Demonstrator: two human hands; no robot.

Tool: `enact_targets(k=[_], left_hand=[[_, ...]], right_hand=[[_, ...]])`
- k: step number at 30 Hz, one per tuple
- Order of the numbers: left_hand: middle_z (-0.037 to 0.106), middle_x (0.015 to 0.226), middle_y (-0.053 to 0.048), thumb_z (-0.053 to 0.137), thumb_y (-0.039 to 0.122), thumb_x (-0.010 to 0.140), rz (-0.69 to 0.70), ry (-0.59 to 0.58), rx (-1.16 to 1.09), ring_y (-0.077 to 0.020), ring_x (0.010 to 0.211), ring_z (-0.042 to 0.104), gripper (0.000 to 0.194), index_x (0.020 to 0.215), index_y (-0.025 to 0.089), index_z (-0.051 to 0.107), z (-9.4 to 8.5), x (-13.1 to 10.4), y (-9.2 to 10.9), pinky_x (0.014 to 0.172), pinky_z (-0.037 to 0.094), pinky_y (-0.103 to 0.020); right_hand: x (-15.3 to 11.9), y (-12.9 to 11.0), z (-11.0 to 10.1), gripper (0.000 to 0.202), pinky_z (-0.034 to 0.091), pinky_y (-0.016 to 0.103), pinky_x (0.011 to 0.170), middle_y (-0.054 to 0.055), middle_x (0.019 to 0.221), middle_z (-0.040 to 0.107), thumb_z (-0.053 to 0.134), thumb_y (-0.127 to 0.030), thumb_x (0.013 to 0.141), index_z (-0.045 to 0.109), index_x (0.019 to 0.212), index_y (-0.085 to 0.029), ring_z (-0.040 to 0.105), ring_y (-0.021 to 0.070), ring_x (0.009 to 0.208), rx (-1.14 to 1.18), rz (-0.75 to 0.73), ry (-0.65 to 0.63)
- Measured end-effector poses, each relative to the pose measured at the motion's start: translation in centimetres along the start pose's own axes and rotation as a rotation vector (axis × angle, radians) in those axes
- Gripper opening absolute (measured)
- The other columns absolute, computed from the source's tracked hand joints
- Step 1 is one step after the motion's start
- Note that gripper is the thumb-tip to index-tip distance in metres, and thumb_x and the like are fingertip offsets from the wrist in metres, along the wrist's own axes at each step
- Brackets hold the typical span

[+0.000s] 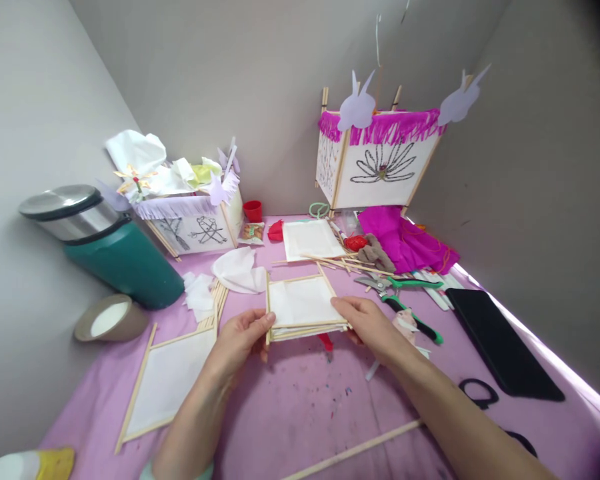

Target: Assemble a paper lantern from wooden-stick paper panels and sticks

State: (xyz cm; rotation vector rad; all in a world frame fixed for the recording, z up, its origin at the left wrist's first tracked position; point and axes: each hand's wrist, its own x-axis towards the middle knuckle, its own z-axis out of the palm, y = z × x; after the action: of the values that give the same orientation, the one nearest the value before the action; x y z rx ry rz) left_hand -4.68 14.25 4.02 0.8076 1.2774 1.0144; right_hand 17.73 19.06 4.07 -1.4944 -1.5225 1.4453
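My left hand (pixel 243 337) and my right hand (pixel 367 321) grip opposite sides of a small stack of stick-framed paper panels (pixel 303 300). The top panel is white paper edged with thin wooden sticks, and more stick edges show below its front side. Both thumbs lie near the panel's edges, while the other fingers are partly hidden beneath. A larger stick-framed paper panel (pixel 167 373) lies left of my left forearm. Some red item (pixel 326 342) shows just under the stack's front edge. Pruning shears (pixel 405 293) with green and black handles rest beside my right hand.
A decorated paper lantern (pixel 385 167) stands at the back right, another lantern (pixel 200 230) at the back left. A green bottle (pixel 125 260) and a candle cup (pixel 111 320) stand left. A black phone-like slab (pixel 503 340), scissor handles (pixel 479 393) and a loose stick (pixel 355 453) lie right and front.
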Motion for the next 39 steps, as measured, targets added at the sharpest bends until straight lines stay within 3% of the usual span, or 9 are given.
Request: enact_targets(k=[4,6,10,13,16,21,30,36,39], left_hand=[[0.060,0.064,0.002,0.071,0.041,0.071,0.071,0.011,0.005,-0.0062,0.048,0.048,0.041,0.098,0.012,0.062,0.0,-0.1,0.1,0.044,0.043,-0.017],[0.067,0.087,-0.002,0.070,0.039,0.073,0.122,0.026,-0.012,-0.0082,0.061,0.056,0.043,0.108,0.016,0.061,0.0,-0.3,0.3,0.054,0.050,-0.019],[0.060,0.125,-0.005,0.062,0.039,0.081,0.239,0.009,0.029,-0.0185,0.093,0.062,0.044,0.122,0.024,0.058,0.0,-0.6,0.5,0.073,0.056,-0.030],[0.068,0.113,-0.005,0.060,0.033,0.083,0.469,0.137,0.266,-0.0209,0.098,0.063,0.033,0.113,0.022,0.065,-0.3,-0.7,0.2,0.083,0.053,-0.032],[0.070,0.109,-0.006,0.060,0.022,0.082,0.806,0.279,0.600,-0.0210,0.102,0.063,0.025,0.105,0.022,0.069,-0.7,-0.4,-0.3,0.090,0.049,-0.033],[0.069,0.109,-0.008,0.062,0.013,0.079,1.137,0.316,0.898,-0.0207,0.101,0.062,0.025,0.100,0.023,0.070,-0.8,0.1,-0.5,0.085,0.051,-0.034],[0.069,0.104,-0.010,0.053,0.013,0.084,1.069,0.108,0.924,-0.0222,0.097,0.061,0.032,0.112,0.023,0.065,-0.9,0.1,-0.1,0.081,0.050,-0.035],[0.070,0.095,-0.009,0.052,0.009,0.083,0.963,-0.025,0.922,-0.0200,0.090,0.062,0.027,0.103,0.020,0.065,-1.1,0.0,-0.1,0.076,0.050,-0.030],[0.070,0.096,-0.009,0.054,0.008,0.081,0.996,-0.083,0.963,-0.0199,0.091,0.060,0.027,0.103,0.019,0.064,-0.9,0.1,-0.3,0.078,0.049,-0.030]], right_hand=[[-0.1,-0.2,0.1,0.035,0.028,0.021,0.042,-0.007,0.053,0.040,0.047,-0.048,0.085,0.047,0.066,-0.019,0.038,0.0091,0.045,0.022,-0.063,0.027],[0.0,0.0,0.2,0.031,0.032,0.022,0.044,-0.006,0.056,0.044,0.047,-0.046,0.087,0.048,0.070,-0.019,0.043,0.0098,0.047,0.016,-0.143,0.018],[0.1,0.9,0.5,0.019,0.039,0.023,0.053,-0.003,0.067,0.053,0.049,-0.038,0.088,0.053,0.081,-0.020,0.051,0.0126,0.058,-0.089,-0.357,0.057],[0.3,1.5,0.5,0.013,0.044,0.027,0.067,0.001,0.078,0.060,0.049,-0.031,0.088,0.057,0.086,-0.020,0.056,0.0165,0.073,-0.237,-0.570,0.201],[0.6,1.8,0.4,0.013,0.045,0.031,0.078,0.004,0.089,0.064,0.048,-0.024,0.087,0.060,0.092,-0.022,0.058,0.0198,0.087,-0.347,-0.771,0.230],[0.6,1.5,0.2,0.024,0.045,0.034,0.085,0.008,0.103,0.063,0.046,-0.018,0.085,0.063,0.100,-0.022,0.056,0.0217,0.100,-0.449,-0.858,0.341],[-0.3,1.1,-0.3,0.031,0.047,0.034,0.089,0.008,0.108,0.063,0.048,-0.020,0.083,0.063,0.109,-0.022,0.059,0.0221,0.102,-0.363,-0.743,0.235],[-0.8,-1.5,-4.2,0.033,0.048,0.035,0.083,0.009,0.105,0.067,0.049,-0.016,0.080,0.067,0.107,-0.020,0.062,0.0234,0.096,-0.600,-0.588,0.011],[-0.7,-3.6,-5.5,0.030,0.046,0.036,0.086,0.008,0.109,0.067,0.050,-0.019,0.081,0.069,0.105,-0.021,0.062,0.0223,0.095,-0.639,-0.522,0.153]])
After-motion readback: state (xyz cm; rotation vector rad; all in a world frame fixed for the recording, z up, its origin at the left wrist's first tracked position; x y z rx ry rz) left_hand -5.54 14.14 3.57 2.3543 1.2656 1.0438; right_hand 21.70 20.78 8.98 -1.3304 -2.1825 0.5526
